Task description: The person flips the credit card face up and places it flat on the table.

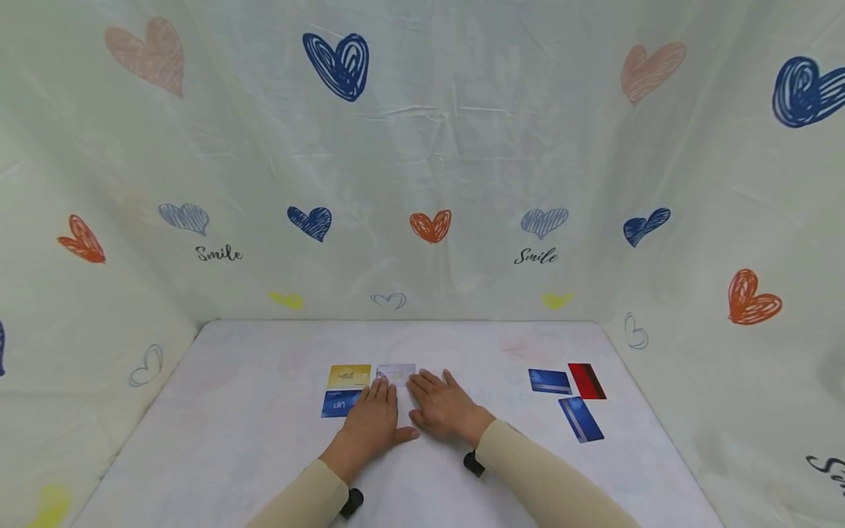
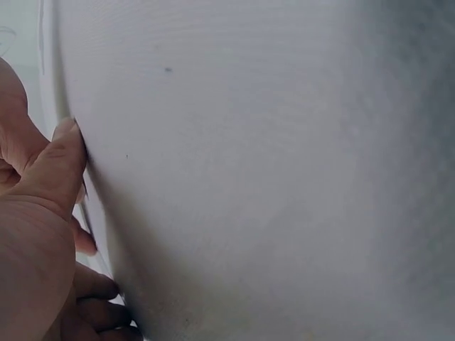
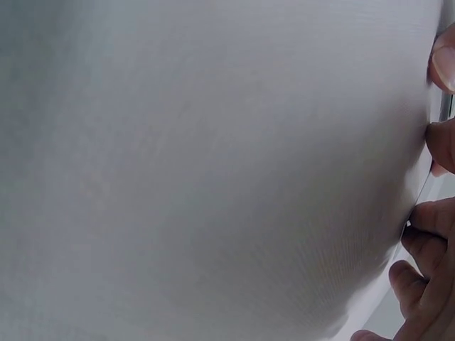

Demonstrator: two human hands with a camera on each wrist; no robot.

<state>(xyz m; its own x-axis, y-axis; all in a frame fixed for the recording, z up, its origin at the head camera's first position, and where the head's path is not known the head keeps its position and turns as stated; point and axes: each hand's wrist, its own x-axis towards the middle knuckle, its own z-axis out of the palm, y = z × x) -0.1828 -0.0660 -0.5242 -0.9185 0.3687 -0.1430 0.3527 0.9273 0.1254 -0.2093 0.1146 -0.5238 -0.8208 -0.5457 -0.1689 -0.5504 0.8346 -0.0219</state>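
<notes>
In the head view, a pale silver card lies flat on the table beside a gold card. Below the gold one is a blue VIP card, its right end covered by my left hand. The fingers of that hand lie extended, tips at the silver card's lower left, thumb out to the side. My right hand rests palm down, its fingertips at the silver card's right edge. Both wrist views show mostly blurred white tabletop, with left-hand fingers and right-hand fingers at the edges.
To the right on the white table lie a blue striped card, a red card with a dark stripe, and another blue striped card. A heart-printed curtain surrounds the table at the back and sides.
</notes>
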